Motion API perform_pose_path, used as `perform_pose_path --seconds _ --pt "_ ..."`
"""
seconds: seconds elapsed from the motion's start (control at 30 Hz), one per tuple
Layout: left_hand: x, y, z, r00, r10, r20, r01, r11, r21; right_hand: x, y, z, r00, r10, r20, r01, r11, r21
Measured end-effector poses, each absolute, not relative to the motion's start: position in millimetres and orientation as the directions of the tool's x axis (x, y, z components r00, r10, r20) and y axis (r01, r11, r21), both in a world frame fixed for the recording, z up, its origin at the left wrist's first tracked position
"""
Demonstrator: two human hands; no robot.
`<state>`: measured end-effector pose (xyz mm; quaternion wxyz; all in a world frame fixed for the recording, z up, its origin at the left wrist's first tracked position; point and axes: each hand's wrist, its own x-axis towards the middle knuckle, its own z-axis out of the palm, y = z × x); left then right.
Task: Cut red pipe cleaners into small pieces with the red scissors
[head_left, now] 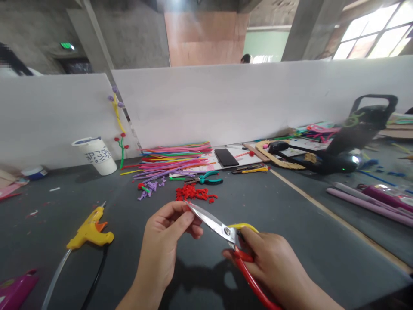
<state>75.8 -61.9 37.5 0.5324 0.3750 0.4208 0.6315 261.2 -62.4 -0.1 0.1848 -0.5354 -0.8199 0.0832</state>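
Observation:
My left hand point(172, 230) is closed in a pinch, with a bit of red pipe cleaner point(186, 207) showing at its fingertips. In my right hand point(269, 254) is a pair of scissors point(214, 223) with one red and one yellow handle. Their blades are nearly together, tips at the red bit beside my left thumb. Just beyond lies a pile of short red pipe cleaner pieces point(193, 193), with purple pieces point(151, 189) to its left. Teal-and-black pliers point(206, 178) rest behind the red pile.
On the left, a yellow glue gun point(92, 230) trails cords toward the front. A white cup point(97, 157) stands near the partition point(206, 103). Farther back are bundled pipe cleaners point(174, 159) and a black phone point(226, 157). A black lamp point(348, 142) stands at right.

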Motion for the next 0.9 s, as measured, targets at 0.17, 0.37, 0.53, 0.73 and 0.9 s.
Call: perform_pose_path --seconds 0.17,0.37,0.53,0.73,0.9 --pt "80.5 -62.5 37.9 0.036 0.995 -0.094 -0.382 0.101 0.919 255.8 -58.9 9.7 -0.303 0.950 0.081 0.653 0.268 -0.708" --pt "89.1 -61.4 29.4 0.410 0.882 -0.232 -0.325 0.379 0.866 248.5 -53.4 22.7 -0.235 0.968 -0.090 0.233 -0.033 -0.972" --pt "89.5 -61.3 23.5 0.490 0.828 -0.275 -0.257 0.438 0.862 241.5 -49.5 25.9 -0.331 0.935 -0.127 0.087 -0.103 -0.991" --pt "89.9 -59.1 22.8 0.350 0.900 -0.261 -0.159 0.331 0.930 237.8 -48.5 25.2 -0.295 0.943 -0.151 0.169 -0.104 -0.980" --pt "93.6 -58.5 21.3 0.263 0.933 -0.247 -0.093 0.279 0.956 238.1 -48.6 21.5 -0.290 0.954 -0.074 0.293 0.015 -0.956"
